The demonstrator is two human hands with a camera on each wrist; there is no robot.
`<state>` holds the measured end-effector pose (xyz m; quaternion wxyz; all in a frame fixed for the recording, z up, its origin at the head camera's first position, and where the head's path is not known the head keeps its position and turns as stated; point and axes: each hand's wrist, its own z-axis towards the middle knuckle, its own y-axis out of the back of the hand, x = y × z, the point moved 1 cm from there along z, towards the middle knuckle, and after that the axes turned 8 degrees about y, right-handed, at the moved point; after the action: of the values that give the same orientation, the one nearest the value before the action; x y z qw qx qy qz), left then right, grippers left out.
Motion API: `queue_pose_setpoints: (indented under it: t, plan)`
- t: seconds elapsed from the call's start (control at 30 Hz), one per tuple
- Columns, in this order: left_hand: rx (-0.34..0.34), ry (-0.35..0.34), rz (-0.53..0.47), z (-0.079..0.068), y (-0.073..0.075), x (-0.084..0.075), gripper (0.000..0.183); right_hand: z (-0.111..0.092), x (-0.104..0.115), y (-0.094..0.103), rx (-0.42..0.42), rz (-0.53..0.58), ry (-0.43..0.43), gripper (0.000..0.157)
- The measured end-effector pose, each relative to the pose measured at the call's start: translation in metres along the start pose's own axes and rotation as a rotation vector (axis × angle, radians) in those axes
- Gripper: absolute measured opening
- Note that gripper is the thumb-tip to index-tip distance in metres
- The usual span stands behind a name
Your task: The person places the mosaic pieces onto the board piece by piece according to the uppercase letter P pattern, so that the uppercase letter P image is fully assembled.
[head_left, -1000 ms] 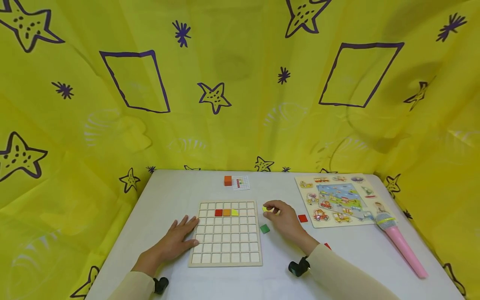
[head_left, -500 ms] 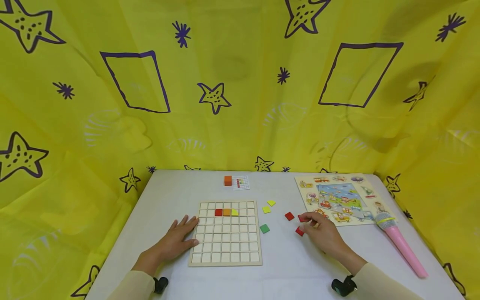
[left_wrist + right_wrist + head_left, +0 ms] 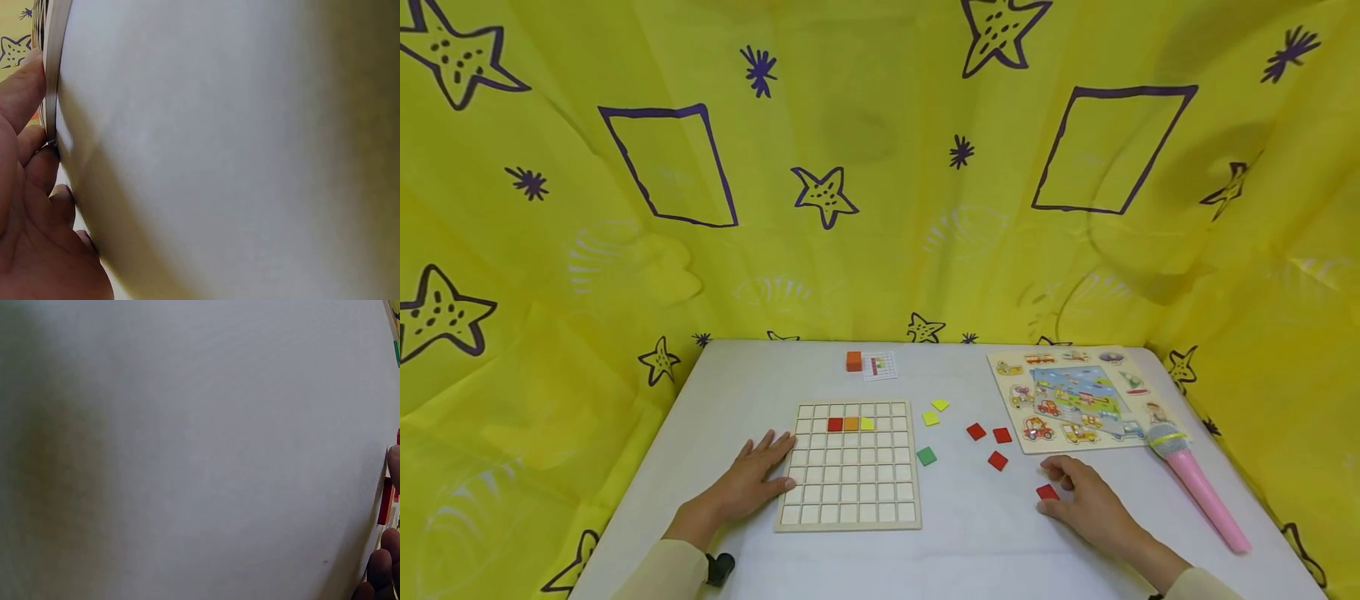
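My left hand (image 3: 751, 479) lies with spread fingers at the left edge of a wooden grid board (image 3: 847, 527). The left wrist view shows its fingers (image 3: 28, 87) against the board's edge. In one upper row sit a red square tile (image 3: 835, 425), an orange tile (image 3: 851, 424) and a yellow tile (image 3: 867, 423) with a rounded corner. At the right, my right hand (image 3: 1090, 504) has its thumb at the near edge of a red tile (image 3: 1047, 492). Its bent fingers stand beyond that tile, a gap between. The right wrist view shows the red tile (image 3: 385, 501) between thumb and fingers.
Several other red tiles (image 3: 997, 460), a green tile (image 3: 927, 456) and two yellow tiles (image 3: 931, 418) lie right of the board. Behind it are an orange block (image 3: 853, 361) and a pattern card (image 3: 879, 366). A picture puzzle (image 3: 1015, 421) and pink toy microphone (image 3: 1210, 500) lie right.
My right hand has left the yellow tiles, passed over the red tiles and moved right and nearer to another red tile. The left hand has kept its place.
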<state>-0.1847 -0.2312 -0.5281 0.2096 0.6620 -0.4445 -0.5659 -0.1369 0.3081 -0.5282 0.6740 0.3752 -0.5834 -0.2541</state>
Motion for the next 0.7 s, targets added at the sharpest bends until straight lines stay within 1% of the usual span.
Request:
queue_pose_setpoints:
  t: [0.07, 0.13, 0.27, 0.33, 0.57, 0.7]
  plan:
    - [0.000, 0.003, 0.000, 0.000, 0.000, 0.001, 0.076, -0.002, 0.000, -0.001, -0.009, -0.015, 0.008, 0.057]
    - [0.001, 0.006, -0.001, 0.000, -0.001, 0.002, 0.077, -0.003, -0.001, -0.002, -0.031, -0.011, 0.016, 0.049]
    - [0.002, 0.009, -0.001, -0.001, -0.001, 0.003, 0.076, 0.000, -0.003, -0.003, -0.070, 0.006, 0.018, 0.037]
    - [0.000, 0.002, -0.001, -0.002, 0.000, 0.002, 0.076, 0.004, -0.006, -0.003, -0.077, 0.008, 0.010, 0.035]
    - [-0.005, -0.027, -0.002, -0.003, 0.001, 0.000, 0.075, 0.007, -0.012, 0.004, -0.053, 0.005, -0.059, 0.042]
    - [-0.006, -0.027, -0.008, -0.002, 0.000, 0.000, 0.075, 0.005, -0.012, 0.006, -0.045, 0.004, -0.062, 0.038]
